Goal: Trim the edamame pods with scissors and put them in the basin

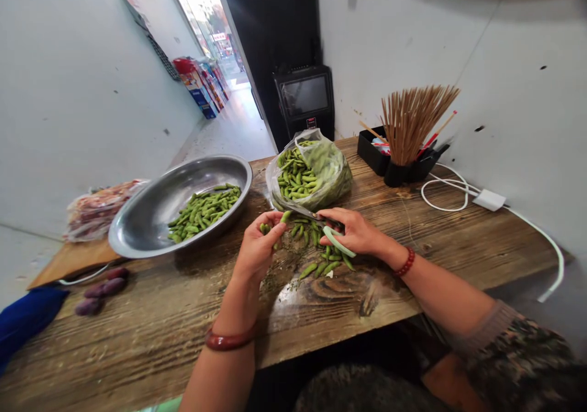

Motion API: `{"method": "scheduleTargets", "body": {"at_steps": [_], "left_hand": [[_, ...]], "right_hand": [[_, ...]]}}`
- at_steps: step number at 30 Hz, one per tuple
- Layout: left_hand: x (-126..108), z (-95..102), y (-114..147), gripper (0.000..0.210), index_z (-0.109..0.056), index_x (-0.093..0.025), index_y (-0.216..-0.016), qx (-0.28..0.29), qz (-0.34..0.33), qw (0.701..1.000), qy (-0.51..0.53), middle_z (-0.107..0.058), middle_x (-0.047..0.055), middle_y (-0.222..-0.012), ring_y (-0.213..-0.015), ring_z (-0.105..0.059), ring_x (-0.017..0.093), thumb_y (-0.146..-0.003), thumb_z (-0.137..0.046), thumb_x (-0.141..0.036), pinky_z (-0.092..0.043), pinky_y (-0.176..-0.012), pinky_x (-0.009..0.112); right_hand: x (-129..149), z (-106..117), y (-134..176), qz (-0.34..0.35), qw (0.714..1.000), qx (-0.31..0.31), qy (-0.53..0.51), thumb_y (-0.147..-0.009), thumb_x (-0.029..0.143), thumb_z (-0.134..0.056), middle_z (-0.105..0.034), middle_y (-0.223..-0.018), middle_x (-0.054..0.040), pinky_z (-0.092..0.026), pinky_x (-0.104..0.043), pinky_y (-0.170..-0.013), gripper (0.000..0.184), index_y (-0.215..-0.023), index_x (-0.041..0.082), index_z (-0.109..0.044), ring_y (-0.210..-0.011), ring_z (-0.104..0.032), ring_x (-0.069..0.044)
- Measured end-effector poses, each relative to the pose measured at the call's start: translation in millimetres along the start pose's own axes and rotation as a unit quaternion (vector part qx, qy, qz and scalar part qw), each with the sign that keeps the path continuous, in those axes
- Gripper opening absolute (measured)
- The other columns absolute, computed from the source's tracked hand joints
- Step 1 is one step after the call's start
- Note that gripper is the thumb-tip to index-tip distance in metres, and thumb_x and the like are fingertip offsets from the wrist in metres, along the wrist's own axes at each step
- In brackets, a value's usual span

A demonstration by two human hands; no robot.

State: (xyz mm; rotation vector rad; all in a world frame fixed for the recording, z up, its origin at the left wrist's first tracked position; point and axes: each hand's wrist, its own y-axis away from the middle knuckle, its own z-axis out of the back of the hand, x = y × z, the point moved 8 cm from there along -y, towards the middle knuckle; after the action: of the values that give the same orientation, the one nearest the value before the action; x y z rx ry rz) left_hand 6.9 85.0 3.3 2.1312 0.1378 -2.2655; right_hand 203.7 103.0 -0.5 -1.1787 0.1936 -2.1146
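My left hand (pixel 260 241) pinches green edamame pods, one of them pointing up between thumb and finger. Wrapped round the pale green handles of a pair of scissors (pixel 338 241), my right hand (pixel 355 231) holds the blades toward that pod. Loose edamame pods (pixel 321 268) lie on the table under and between both hands. Just behind them stands a clear plastic bag (pixel 337 170) full of edamame. To the left, a wide steel basin (pixel 142 216) holds a heap of edamame pods (pixel 206 211) at its right side.
Bundled wooden skewers (pixel 408 125) stand in a black holder at the back right, near a white cable (pixel 443 207) with an adapter. On the left are several purple potato-like things (pixel 110 286), a bagged reddish item (pixel 101 207) on a wooden board, and blue cloth (pixel 30 323).
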Motion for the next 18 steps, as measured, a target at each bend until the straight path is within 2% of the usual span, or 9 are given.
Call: {"method": "scheduleTargets", "body": {"at_steps": [2, 5, 10, 15, 18], "left_hand": [[2, -2.1, 1, 0.032, -0.065, -0.014, -0.096, 0.001, 0.023, 0.998, 0.056, -0.054, -0.002, -0.070, -0.048, -0.036, 0.004, -0.070, -0.074, -0.031, -0.025, -0.044, 0.018], [5, -5.4, 1, 0.030, -0.064, -0.016, -0.093, 0.007, 0.033, 0.997, 0.074, -0.053, -0.003, -0.069, -0.046, -0.035, 0.003, -0.071, -0.075, -0.033, -0.024, -0.043, 0.017], [10, -10.3, 3, 0.026, -0.062, -0.016, -0.086, 0.025, 0.034, 0.999, 0.031, -0.054, -0.002, -0.070, -0.047, -0.034, 0.004, -0.076, -0.070, -0.039, -0.023, -0.041, 0.017], [9, -11.0, 3, 0.026, -0.064, -0.016, -0.089, 0.027, 0.010, 0.999, -0.036, -0.055, -0.002, -0.070, -0.048, -0.035, 0.005, -0.077, -0.070, -0.039, -0.028, -0.042, 0.017], [8, -9.3, 3, 0.027, -0.066, -0.016, -0.091, 0.019, 0.007, 0.999, -0.050, -0.052, -0.003, -0.065, -0.048, -0.033, 0.005, -0.076, -0.070, -0.039, -0.026, -0.041, 0.017]], "right_hand": [[3, -2, 0, 0.003, 1.000, 0.015, 0.008, -0.073, 0.040, -0.075, -0.064, -0.092, -0.0059, -0.049, -0.027, -0.067, 0.056, -0.121, 0.016, -0.059, -0.071, -0.057, -0.014], [5, -5, 1, 0.012, 0.999, 0.030, 0.016, -0.072, 0.039, -0.076, -0.062, -0.092, -0.0047, -0.049, -0.026, -0.067, 0.058, -0.122, 0.016, -0.057, -0.072, -0.056, -0.014], [5, -11, 3, 0.034, 0.998, 0.045, 0.019, -0.074, 0.039, -0.075, -0.060, -0.090, -0.0042, -0.048, -0.027, -0.067, 0.057, -0.123, 0.017, -0.056, -0.072, -0.055, -0.014], [5, -11, 4, 0.045, 0.998, 0.042, 0.021, -0.074, 0.040, -0.075, -0.060, -0.091, -0.0054, -0.048, -0.028, -0.069, 0.059, -0.124, 0.015, -0.055, -0.075, -0.056, -0.015], [6, -10, 4, 0.046, 0.998, 0.037, 0.016, -0.074, 0.040, -0.075, -0.060, -0.091, -0.0054, -0.048, -0.028, -0.070, 0.059, -0.124, 0.015, -0.055, -0.075, -0.056, -0.015]]}}
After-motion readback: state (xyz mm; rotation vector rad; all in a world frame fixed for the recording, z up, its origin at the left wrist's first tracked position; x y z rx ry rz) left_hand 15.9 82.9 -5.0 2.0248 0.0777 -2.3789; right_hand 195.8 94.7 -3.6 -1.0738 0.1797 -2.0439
